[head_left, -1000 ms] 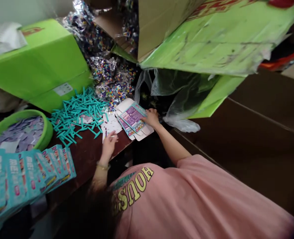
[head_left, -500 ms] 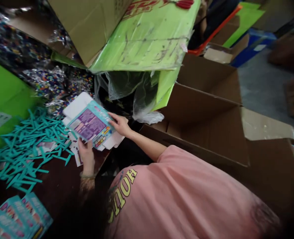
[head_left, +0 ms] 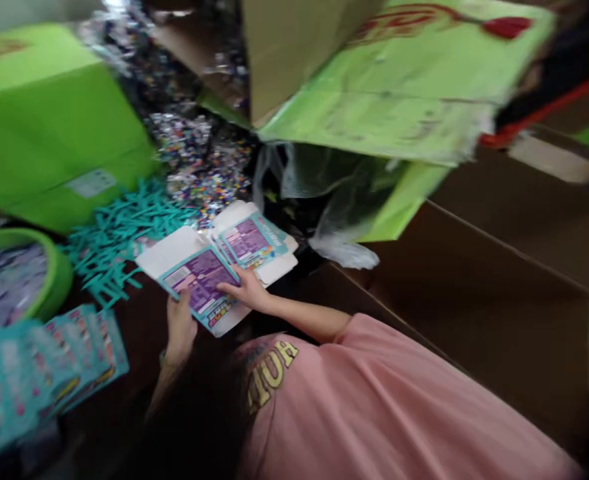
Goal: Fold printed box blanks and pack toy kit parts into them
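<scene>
A flat, unfolded teal and purple box [head_left: 202, 283] with white flaps is held between both hands. My left hand [head_left: 181, 327] grips its lower left edge, thumb on the printed face. My right hand [head_left: 248, 289] holds its right side, fingers over the print. Just beyond, a second flat box [head_left: 248, 241] of the same print lies on others at the table edge. Teal plastic pieces [head_left: 124, 233] are heaped to the left of the boxes.
Filled teal boxes [head_left: 49, 367] stand in a row at lower left, below a green basin [head_left: 60, 270]. A green carton [head_left: 54, 127] stands behind. Small colourful packets [head_left: 199, 160] are piled centrally. Large open cartons [head_left: 474, 287] are at right.
The view has swung left. One flat box is now lifted apart from the others and held in both hands, nearer to me; before, the hands were at the stack.
</scene>
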Motion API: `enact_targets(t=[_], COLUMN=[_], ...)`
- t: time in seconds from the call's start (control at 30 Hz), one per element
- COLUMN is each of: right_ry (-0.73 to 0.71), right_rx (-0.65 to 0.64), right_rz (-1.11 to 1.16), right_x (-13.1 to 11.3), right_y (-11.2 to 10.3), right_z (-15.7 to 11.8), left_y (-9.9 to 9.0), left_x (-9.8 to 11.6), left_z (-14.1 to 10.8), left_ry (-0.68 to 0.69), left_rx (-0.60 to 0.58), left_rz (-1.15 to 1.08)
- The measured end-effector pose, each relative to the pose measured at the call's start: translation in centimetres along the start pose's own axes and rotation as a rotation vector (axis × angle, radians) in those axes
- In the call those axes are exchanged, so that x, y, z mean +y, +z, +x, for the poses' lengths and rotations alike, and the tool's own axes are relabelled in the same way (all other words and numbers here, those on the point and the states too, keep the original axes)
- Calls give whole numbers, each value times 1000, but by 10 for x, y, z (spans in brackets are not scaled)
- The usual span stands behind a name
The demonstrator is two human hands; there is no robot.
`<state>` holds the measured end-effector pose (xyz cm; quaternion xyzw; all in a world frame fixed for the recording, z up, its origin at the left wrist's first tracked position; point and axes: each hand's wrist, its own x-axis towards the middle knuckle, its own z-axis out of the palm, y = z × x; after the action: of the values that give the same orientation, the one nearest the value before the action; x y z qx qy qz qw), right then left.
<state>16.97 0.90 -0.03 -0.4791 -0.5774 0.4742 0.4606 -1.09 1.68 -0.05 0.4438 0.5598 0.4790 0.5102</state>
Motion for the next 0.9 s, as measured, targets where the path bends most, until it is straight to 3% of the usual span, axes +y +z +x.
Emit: enact_targets(t=[0.07,0.13,0.2,0.27,0.33,0.47,0.6,0.77,0.9], right_ry=[-5,12,2,-39,-65,1,73,95,20], right_rx=[-83,-118,-70,20,50,-76,-88,-103,-252], right_rz=[43,51,31,-4,-34,-14,15,-61,-104], right_x=[2,4,3,0,-2,0,10,21,11], right_y=[6,8,8,6,5,13,22,13,-2], right_z=[-3,0,8,17,23,21,10,7,29], left_y=[-14,-22,-25,-26,-26,-33,-43,-42,-34], left_x=[-1,-1,0,2,2,2,-1,-3,4], left_z=[-5,-6,-8,-14,-22,-36,-44,-53,-51], left_ry=[-21,-21,-39,-79,-45,198,239,80,-84], left_rx=[220,327,298,199,149,311,337,275,286], left_rz=[-85,-117,-106,-98,-76,53,204,80,-285])
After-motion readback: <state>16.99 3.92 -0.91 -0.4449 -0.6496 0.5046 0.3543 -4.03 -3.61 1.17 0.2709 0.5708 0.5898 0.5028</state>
